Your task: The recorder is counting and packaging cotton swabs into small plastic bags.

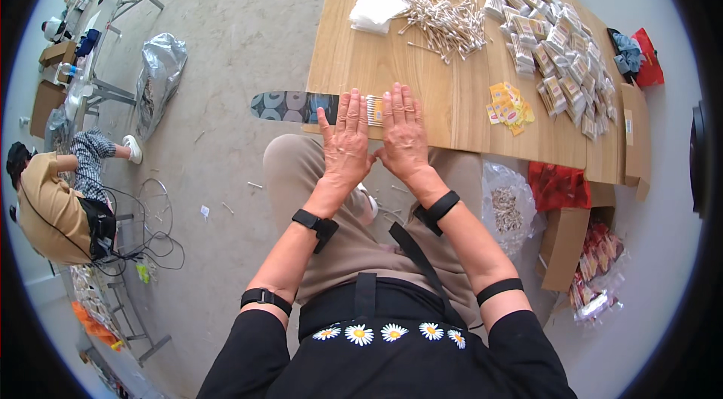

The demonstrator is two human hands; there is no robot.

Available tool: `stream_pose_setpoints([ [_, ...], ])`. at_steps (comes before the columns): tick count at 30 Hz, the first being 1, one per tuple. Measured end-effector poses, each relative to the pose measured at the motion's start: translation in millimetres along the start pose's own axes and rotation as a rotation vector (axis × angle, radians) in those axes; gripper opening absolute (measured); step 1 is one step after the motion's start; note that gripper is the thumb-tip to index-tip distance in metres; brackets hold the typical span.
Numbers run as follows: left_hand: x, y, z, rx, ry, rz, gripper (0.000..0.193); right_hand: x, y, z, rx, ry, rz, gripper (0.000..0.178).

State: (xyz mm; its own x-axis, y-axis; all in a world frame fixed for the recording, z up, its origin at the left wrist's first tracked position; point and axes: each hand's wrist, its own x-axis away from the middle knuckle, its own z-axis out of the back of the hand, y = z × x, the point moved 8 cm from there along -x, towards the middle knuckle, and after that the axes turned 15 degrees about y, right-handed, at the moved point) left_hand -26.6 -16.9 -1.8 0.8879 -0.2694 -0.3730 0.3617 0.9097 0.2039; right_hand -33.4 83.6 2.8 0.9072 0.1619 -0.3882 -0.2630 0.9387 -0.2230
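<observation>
My left hand (347,140) and my right hand (403,135) lie flat, side by side, at the near edge of a wooden table (392,67). Their fingers press on a small clear packet with yellow print (373,109), mostly hidden under them. The packet rests on a long flat strip with a dark patterned end (290,106) that sticks out past the table's left edge. Neither hand grips anything. A few yellow packets (510,104) lie to the right of my right hand.
A heap of cotton swabs (444,21) and white folded bags (376,7) sit farther back. Many filled packets (557,52) cover the table's right side. Boxes and bags (572,233) stand on the floor at right. Another person (56,203) sits at left by a silver bag (160,75).
</observation>
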Motion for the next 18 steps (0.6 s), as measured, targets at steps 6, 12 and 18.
stream_pose_setpoints([
  [6, -0.1, -2.5, 0.0, 0.013, 0.025, -0.007, 0.118, -1.1, -4.7, 0.8, 0.003, 0.036, -0.002, 0.106],
  [12, -10.4, -5.7, -1.3, -0.007, -0.050, 0.003, 0.118, 0.4, -3.5, 0.5, -0.009, 0.079, 0.008, 0.098],
  [18, -9.0, -5.0, -2.0, -0.002, -0.026, -0.017, 0.117, 0.2, -4.8, -1.5, 0.008, 0.084, 0.011, 0.096],
])
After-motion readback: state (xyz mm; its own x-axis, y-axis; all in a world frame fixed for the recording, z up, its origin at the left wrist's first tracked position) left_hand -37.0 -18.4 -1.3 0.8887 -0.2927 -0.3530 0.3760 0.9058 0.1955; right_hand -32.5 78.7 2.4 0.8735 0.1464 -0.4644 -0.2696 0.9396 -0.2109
